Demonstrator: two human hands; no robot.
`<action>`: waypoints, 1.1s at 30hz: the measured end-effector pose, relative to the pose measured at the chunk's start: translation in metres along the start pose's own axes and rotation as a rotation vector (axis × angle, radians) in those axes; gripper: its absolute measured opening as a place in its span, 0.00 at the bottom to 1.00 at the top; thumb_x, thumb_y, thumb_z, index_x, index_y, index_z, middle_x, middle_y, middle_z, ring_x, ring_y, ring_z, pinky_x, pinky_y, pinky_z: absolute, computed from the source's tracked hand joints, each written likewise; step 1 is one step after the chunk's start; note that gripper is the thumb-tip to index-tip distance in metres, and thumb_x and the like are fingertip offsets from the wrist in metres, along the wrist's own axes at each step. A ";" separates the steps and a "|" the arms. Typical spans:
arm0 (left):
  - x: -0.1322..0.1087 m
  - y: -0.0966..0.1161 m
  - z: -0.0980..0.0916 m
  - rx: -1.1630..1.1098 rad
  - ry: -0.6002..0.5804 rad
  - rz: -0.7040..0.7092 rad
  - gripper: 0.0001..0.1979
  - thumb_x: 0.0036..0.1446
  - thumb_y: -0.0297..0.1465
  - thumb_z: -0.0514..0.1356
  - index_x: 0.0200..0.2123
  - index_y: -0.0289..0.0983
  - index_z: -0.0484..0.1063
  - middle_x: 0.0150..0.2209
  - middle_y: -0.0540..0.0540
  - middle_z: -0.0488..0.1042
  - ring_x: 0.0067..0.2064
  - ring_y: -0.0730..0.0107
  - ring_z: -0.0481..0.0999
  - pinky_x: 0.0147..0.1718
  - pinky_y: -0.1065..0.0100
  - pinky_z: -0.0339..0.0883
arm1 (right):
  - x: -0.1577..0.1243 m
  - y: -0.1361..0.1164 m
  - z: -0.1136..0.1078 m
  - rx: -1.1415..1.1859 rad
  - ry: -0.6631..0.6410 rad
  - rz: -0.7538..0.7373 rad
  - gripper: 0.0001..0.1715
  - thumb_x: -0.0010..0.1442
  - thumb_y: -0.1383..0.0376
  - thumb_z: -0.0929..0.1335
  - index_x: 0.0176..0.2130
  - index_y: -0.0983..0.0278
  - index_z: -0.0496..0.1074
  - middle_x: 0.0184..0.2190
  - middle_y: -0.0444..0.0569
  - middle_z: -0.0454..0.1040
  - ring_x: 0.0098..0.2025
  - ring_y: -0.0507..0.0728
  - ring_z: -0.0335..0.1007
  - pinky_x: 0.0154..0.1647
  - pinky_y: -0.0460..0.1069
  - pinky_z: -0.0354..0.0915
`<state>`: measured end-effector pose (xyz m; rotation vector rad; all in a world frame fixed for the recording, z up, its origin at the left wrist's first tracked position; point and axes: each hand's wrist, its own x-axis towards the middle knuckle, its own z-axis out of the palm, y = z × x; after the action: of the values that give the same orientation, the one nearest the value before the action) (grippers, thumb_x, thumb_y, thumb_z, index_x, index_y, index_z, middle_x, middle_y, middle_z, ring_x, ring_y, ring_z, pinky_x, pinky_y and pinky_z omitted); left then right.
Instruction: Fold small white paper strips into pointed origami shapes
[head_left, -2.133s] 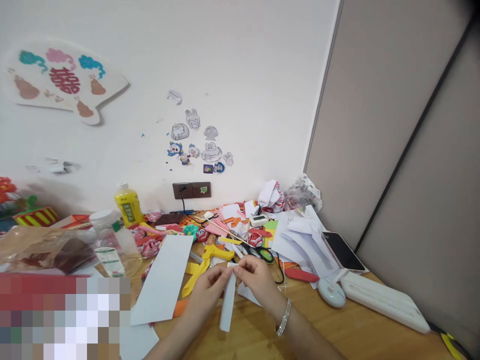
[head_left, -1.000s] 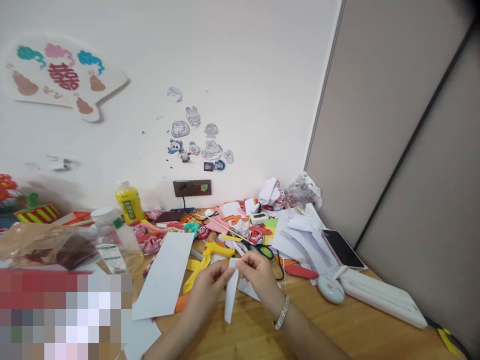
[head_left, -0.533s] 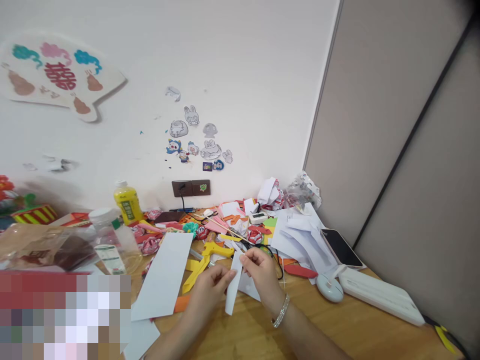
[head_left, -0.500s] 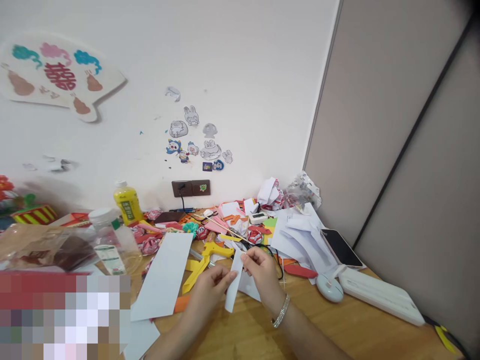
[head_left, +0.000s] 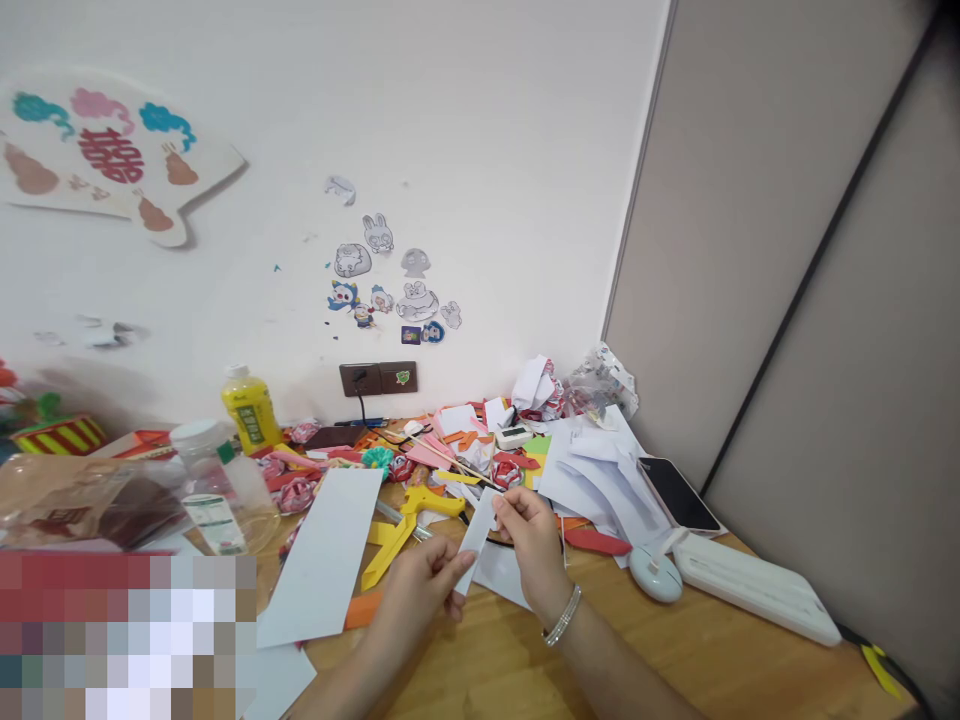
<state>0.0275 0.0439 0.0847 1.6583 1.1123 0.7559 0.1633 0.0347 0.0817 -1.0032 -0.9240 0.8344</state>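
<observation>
Between my two hands a narrow strip of white paper point(head_left: 478, 527) is held at a slant above the wooden table. My left hand point(head_left: 429, 580) pinches its lower end between thumb and fingers. At the upper end my right hand point(head_left: 527, 535), with a bracelet point(head_left: 562, 615) on the wrist, grips the strip's edge. Just beyond my left hand lies a yellow glue gun point(head_left: 420, 507). A large white sheet point(head_left: 324, 560) lies to the left, and another piece of white paper point(head_left: 501, 572) lies partly hidden behind my right hand.
Coloured paper scraps and crumpled wrappers point(head_left: 296, 492) crowd the back. A yellow-labelled bottle point(head_left: 251, 412) and a clear plastic jar point(head_left: 217, 490) stand left. Rightward are a phone point(head_left: 679, 495), a mouse point(head_left: 655, 573) and a long white device point(head_left: 754, 590). A wall point(head_left: 510, 200) rises behind.
My left hand has slid down to the strip's lower end, and the strip now tilts more and looks flatter. My right hand keeps hold of the top. The view has shifted slightly.
</observation>
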 end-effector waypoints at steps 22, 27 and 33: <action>0.004 -0.006 -0.006 0.203 0.002 0.219 0.20 0.51 0.45 0.49 0.16 0.38 0.59 0.17 0.53 0.60 0.23 0.71 0.61 0.22 0.72 0.53 | 0.001 -0.002 -0.003 -0.079 -0.133 -0.032 0.15 0.50 0.61 0.66 0.19 0.64 0.58 0.15 0.37 0.56 0.19 0.48 0.51 0.21 0.43 0.50; 0.003 -0.004 -0.009 0.191 0.023 0.211 0.18 0.53 0.42 0.48 0.18 0.38 0.61 0.18 0.53 0.61 0.24 0.69 0.62 0.23 0.72 0.55 | 0.001 0.003 -0.001 -0.129 -0.163 -0.018 0.15 0.51 0.61 0.65 0.20 0.64 0.58 0.15 0.37 0.55 0.19 0.48 0.51 0.21 0.44 0.49; 0.003 0.000 -0.011 0.171 0.074 0.280 0.16 0.55 0.39 0.47 0.25 0.38 0.67 0.25 0.49 0.70 0.29 0.66 0.67 0.28 0.70 0.59 | 0.000 0.009 0.001 -0.216 -0.265 -0.099 0.13 0.56 0.58 0.61 0.25 0.64 0.60 0.19 0.40 0.58 0.21 0.49 0.53 0.22 0.44 0.51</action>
<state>0.0194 0.0503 0.0884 1.9714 1.0303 0.9266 0.1609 0.0382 0.0732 -1.0375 -1.3019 0.8080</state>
